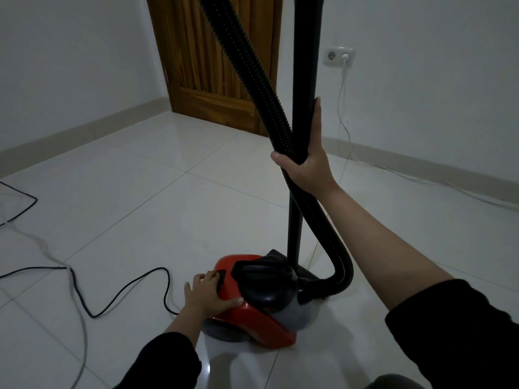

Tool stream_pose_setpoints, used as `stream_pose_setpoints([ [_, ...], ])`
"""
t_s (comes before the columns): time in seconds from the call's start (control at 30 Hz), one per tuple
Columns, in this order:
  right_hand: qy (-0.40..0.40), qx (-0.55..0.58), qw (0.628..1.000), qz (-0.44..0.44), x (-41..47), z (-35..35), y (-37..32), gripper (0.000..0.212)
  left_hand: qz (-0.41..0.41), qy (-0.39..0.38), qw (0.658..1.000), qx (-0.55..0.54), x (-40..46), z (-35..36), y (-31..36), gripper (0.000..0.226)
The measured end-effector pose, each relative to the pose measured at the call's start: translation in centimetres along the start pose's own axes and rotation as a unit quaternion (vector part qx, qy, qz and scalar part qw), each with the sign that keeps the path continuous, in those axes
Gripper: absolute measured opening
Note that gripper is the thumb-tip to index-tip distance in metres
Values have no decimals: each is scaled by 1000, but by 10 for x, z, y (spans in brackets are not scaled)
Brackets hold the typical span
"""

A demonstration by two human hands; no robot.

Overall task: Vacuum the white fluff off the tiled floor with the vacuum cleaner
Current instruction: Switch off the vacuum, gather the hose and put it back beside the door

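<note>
**Head view: vacuum cleaner readied, both hands on it**

Sits low on the tiled floor [118,192] at about 6 o'clock: red and black vacuum cleaner [261,301], rounded shell, black carry handle on top. Left hand [209,293] spread flat over the red shell at its 9 o'clock side, fingertips at a dark button; pressing, not clasping, so grip released. Right hand [307,164] at centre, clenched around the upright black tube [304,66] and the ribbed hose [244,66] together, thumb wrapped across the front.

Likely handling: body fairly heavy but probably rolling, best dragged by the hose or lifted by the top handle; smooth plastic, somewhat slippery under a flat palm. Tube stiff and light, good for steering, best held high. Hose soft and springy, prone to kinking if squeezed against the tube. Black cord [126,287] loops at 8 o'clock, a snag risk. Floor head [303,272] behind the body, partly hidden. No white fluff clearly visible.
</note>
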State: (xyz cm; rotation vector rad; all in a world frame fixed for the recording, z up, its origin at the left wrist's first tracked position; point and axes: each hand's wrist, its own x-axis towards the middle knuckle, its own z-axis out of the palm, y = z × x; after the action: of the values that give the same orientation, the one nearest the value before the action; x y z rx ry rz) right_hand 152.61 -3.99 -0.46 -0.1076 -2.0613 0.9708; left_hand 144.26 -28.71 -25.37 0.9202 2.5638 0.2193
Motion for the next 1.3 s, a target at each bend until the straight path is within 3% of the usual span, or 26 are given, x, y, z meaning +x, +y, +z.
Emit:
stream_pose_setpoints([
  [0.1,-5,2,1000,16,-1,1,-4,111,1,-37,999,21,-1,-3,5,138],
  [0.2,-10,4,1000,11,-2,0,-4,110,13,-14,1000,24,-6,-1,13,132],
  [0.3,-12,11,1000,9,-3,0,-4,110,68,107,990,-56,-11,7,22,133],
  [0.43,-10,11,1000,6,-5,-2,-5,109,162,231,952,-121,-8,0,44,103],
  [0.5,-5,6,1000,4,-7,-4,-5,107,201,205,955,-80,-2,-14,63,87],
  [0.67,9,0,1000,5,-9,-8,-5,107,199,10,978,59,10,-38,96,58],
  [0.9,50,-16,999,5,-6,-14,-7,110,202,-45,977,45,14,-52,100,48],
  [1.07,47,-26,998,18,31,-17,-25,108,165,-50,985,-26,-10,-67,71,47],
  [1.3,13,15,995,94,104,-2,-118,110,132,-58,989,-44,-69,-166,58,51],
])
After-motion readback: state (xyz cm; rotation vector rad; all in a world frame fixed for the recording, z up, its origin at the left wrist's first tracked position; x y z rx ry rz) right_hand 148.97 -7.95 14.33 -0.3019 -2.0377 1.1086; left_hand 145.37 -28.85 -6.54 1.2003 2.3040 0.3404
